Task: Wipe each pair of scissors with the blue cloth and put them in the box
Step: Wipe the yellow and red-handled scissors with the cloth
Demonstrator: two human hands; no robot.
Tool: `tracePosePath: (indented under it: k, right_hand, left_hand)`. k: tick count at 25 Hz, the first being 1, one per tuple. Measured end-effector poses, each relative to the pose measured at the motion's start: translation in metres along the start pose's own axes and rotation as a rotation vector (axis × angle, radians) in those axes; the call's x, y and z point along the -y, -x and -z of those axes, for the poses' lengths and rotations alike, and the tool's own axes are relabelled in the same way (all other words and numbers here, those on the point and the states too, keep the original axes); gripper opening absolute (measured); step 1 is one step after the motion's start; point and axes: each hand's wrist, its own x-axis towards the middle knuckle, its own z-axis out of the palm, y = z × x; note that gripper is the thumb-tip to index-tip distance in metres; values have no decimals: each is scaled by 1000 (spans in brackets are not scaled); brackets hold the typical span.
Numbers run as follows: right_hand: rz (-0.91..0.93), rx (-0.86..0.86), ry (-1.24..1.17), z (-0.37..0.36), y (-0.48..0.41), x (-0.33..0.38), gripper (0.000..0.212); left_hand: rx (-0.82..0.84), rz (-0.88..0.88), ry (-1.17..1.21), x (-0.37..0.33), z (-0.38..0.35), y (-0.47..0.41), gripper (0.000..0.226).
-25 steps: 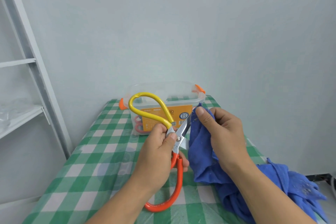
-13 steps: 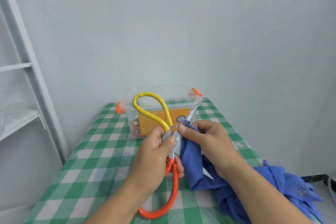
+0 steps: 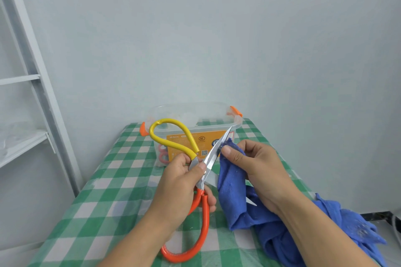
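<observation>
Gripping the opened scissors [image 3: 201, 171], the left hand [image 3: 180, 182] faces the right hand [image 3: 258, 167] pinching blue cloth [image 3: 233, 191] onto a blade.

Body in view: two hands and two forearms only. Left hand [image 3: 180, 182]: bare. Right hand [image 3: 258, 167]: bare. Left forearm [image 3: 138, 243] and right forearm [image 3: 321, 234]: bare as far as the lower frame edge. Left thumbnail [image 3: 202, 167] and right thumbnail [image 3: 225, 149]: cut short, plain, rounded tips. Finer detail too small to tell.
</observation>
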Motion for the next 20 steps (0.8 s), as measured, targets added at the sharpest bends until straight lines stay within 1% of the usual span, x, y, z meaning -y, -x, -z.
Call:
tracePosePath:
  k: [5, 10, 14, 18, 20]
  right_hand:
    - [44, 55, 66, -1, 1, 0, 20]
    - [51, 71, 114, -2, -1, -7, 31]
    - [31, 85, 147, -4, -3, -12, 31]
    - [-16, 51, 69, -4, -6, -10, 25]
    - [-9, 26, 52, -4, -6, -9, 25]
  left_hand:
    - [-21, 7, -35, -2, 2, -2, 5]
    - [-12, 21, -46, -4, 3, -2, 2]
    - [18, 24, -44, -3, 1, -1, 9]
    - [13, -1, -86, 1, -2, -1, 21]
    - [0, -24, -143, 2, -2, -2, 22]
